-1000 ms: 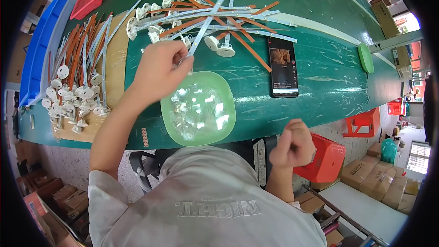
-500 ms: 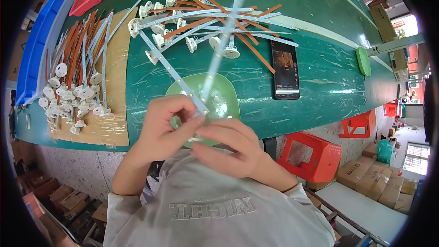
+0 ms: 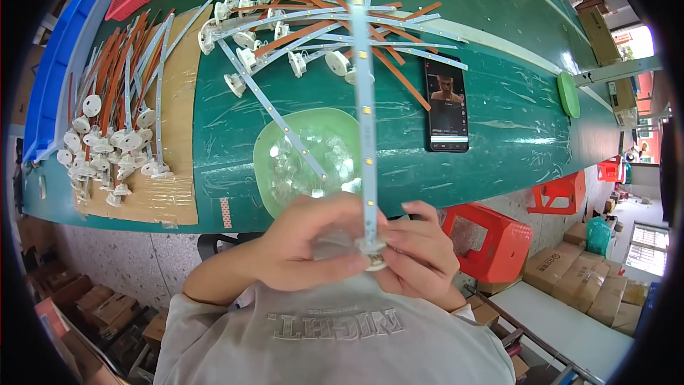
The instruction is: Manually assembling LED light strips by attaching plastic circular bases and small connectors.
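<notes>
The big green table (image 3: 513,150) comes first. On its left side lies a brown cardboard sheet (image 3: 178,135) with a pile of light sticks (image 3: 128,100) on it. A long pale strip (image 3: 367,121) with yellow dots points up and away in front of the person's shirt (image 3: 328,349). A green dish (image 3: 267,171) sits near the table's edge. The left hand (image 3: 313,246) and right hand (image 3: 420,253) are close together, fingers bent, both holding the strip's white round base (image 3: 374,262).
</notes>
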`<control>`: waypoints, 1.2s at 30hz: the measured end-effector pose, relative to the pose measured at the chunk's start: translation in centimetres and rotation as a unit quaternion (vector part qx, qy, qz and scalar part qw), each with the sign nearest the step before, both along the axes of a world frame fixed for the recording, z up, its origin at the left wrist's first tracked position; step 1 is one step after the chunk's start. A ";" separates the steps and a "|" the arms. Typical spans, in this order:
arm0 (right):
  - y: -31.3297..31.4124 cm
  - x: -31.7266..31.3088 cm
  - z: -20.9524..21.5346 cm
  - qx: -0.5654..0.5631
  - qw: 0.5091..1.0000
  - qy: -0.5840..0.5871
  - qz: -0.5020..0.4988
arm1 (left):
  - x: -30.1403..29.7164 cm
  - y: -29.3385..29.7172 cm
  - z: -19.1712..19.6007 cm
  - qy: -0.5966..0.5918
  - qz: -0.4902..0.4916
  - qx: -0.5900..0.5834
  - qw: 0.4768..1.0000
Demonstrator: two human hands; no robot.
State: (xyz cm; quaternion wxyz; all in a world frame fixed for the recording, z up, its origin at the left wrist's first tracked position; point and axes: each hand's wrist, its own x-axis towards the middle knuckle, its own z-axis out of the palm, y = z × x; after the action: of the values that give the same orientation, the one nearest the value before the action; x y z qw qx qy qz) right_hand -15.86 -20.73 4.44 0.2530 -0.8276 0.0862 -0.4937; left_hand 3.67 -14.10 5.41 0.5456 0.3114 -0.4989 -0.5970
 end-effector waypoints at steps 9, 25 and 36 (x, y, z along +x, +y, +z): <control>-0.6 4.8 -0.6 0.007 0.985 -0.054 0.166 | 2.4 4.4 -2.1 0.135 0.065 0.081 0.985; 0.6 5.5 -0.5 0.006 0.984 0.007 0.180 | 4.8 5.5 -4.5 0.097 0.068 0.040 0.992; 0.1 6.3 0.4 -0.008 0.988 0.025 0.149 | 4.3 6.5 -2.4 0.079 0.155 0.039 0.984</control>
State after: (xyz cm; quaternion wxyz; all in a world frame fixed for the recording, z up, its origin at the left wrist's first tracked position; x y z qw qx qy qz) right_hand -9.55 -20.64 4.82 0.3153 -0.8452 -0.0356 -0.4299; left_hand 7.98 -7.58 3.00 0.6565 0.3579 -0.3764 -0.5470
